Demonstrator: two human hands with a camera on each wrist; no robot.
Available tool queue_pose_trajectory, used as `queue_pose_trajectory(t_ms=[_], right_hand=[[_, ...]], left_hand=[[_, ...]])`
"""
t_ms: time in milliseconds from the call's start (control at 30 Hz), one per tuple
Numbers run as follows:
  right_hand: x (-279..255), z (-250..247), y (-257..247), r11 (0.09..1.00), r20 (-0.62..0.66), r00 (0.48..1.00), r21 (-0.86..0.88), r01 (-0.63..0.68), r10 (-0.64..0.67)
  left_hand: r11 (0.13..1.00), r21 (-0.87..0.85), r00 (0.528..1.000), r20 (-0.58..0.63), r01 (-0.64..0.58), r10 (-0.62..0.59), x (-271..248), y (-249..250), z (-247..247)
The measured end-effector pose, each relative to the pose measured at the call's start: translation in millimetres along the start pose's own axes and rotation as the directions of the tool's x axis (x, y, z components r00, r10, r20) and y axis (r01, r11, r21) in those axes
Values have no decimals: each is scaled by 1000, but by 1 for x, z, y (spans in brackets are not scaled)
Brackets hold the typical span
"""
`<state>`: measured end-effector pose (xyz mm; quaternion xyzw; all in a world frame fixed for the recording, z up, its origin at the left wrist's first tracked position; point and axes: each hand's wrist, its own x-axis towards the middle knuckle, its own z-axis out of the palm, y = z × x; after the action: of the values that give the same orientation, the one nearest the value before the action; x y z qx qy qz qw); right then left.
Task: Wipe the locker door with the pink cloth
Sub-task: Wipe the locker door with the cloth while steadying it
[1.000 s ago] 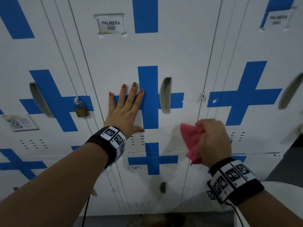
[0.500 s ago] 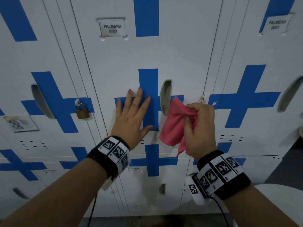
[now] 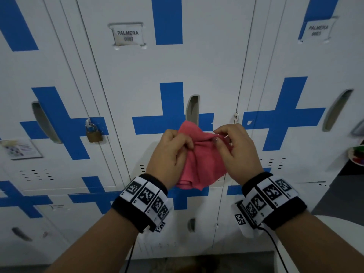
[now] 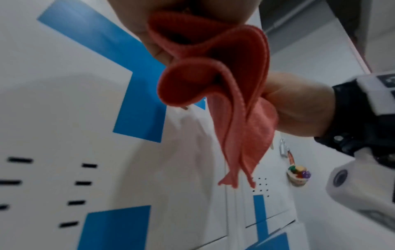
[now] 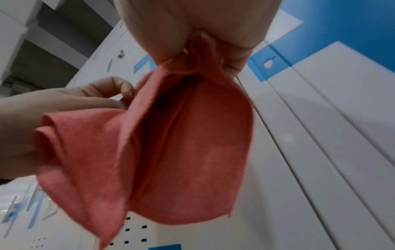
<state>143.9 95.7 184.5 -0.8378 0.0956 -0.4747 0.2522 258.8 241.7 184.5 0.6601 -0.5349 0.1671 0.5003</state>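
Observation:
The pink cloth hangs crumpled between both hands, a little in front of the white locker door with the blue cross and the label PALMERA. My left hand grips the cloth's left side. My right hand pinches its upper right edge. The door's recessed handle sits just above the cloth. In the left wrist view the cloth droops in folds from my fingers. In the right wrist view the cloth hangs from my pinching fingers, with the left hand holding its other side.
A brass padlock hangs on the neighbouring locker to the left. Another locker stands to the right, and lower lockers run beneath. A small bowl with coloured pieces sits at the far right edge.
My left hand has come off the locker door and taken hold of the cloth. My right hand has brought the cloth up and toward the middle, and the cloth is now held by both hands.

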Motion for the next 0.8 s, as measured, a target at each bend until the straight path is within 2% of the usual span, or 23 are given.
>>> queue_pose_trajectory(t_ms=[100,200,267,333,400,600,700,800], right_hand=[[7,-6,5,997,-52,997,-54,57,-60],[19,-10,10,952,-126,977,-275,135,-174],[27,-9,14,878,-48,981,-455,149,-191],[32,-6,21,806,88,982,-562,186,-166],[35,-3,29,770,161,977,-603,210,-140],[36,7,41,731,198,972,-644,226,-126],[37,8,45,712,196,972,-665,227,-127],[38,10,49,701,199,972,-675,229,-126]], left_hand=[[962,263,991,122,-78,47,7,-8,-9],[780,586,976,144,-219,165,12,-22,-10],[678,695,969,135,-240,205,10,-29,-6],[631,731,963,149,-259,223,5,-35,0],[604,742,956,190,-290,225,-1,-41,7],[599,716,929,337,-359,153,-17,-55,18],[513,693,845,517,-508,139,-20,-67,23],[442,635,751,642,-634,154,-14,-71,35]])
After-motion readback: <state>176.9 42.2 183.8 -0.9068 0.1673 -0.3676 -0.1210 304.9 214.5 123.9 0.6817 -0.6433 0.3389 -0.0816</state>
